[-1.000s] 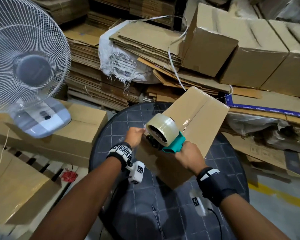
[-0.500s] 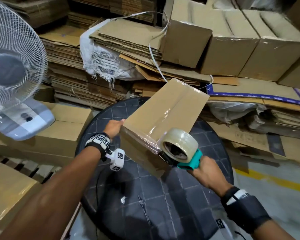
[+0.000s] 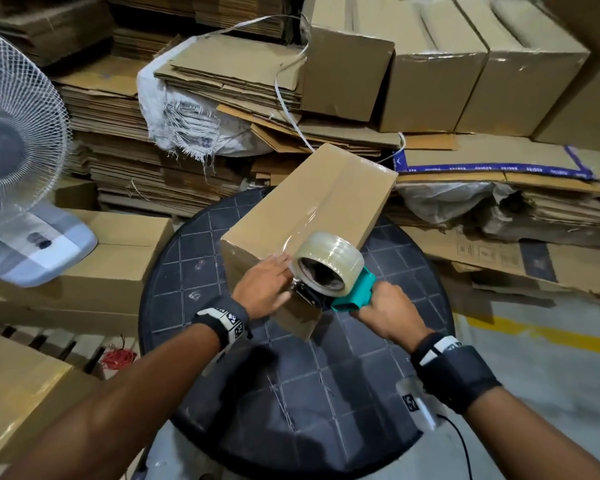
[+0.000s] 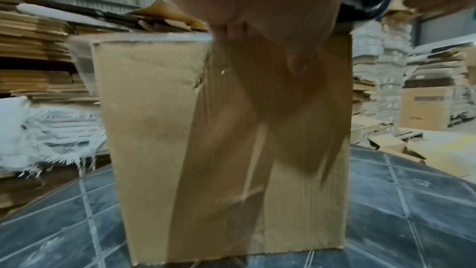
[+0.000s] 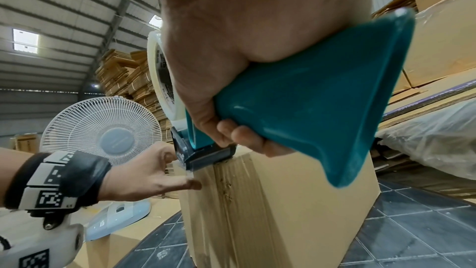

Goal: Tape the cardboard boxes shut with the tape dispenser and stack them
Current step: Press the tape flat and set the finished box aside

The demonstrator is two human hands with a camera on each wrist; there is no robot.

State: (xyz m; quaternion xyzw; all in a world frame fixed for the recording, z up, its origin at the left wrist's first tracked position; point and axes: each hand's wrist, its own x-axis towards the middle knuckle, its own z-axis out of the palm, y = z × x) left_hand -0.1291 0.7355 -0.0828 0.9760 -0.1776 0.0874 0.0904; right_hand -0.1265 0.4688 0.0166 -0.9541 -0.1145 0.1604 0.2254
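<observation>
A long cardboard box point(image 3: 312, 209) lies on the round black table point(image 3: 326, 393), with clear tape running along its top seam. My right hand point(image 3: 390, 315) grips the teal handle of the tape dispenser point(image 3: 352, 292), whose clear roll point(image 3: 328, 261) sits at the box's near top edge. In the right wrist view the dispenser point(image 5: 309, 109) has its blade end on the box point(image 5: 283, 211) corner. My left hand point(image 3: 265, 285) lies flat with straight fingers on the box's near end, next to the blade. The left wrist view shows the near end face point(image 4: 206, 150) with tape down it.
A white fan point(image 3: 18, 168) stands on a box at the left. Taped boxes point(image 3: 465, 74) are stacked at the back right, above piles of flattened cardboard point(image 3: 118, 133). A white sack point(image 3: 184, 123) lies behind the table. Another box point(image 3: 11, 393) sits at near left.
The dispenser has been drawn along the top seam to the box's near edge. My left hand moved from the box's left corner to the near end beside the blade.
</observation>
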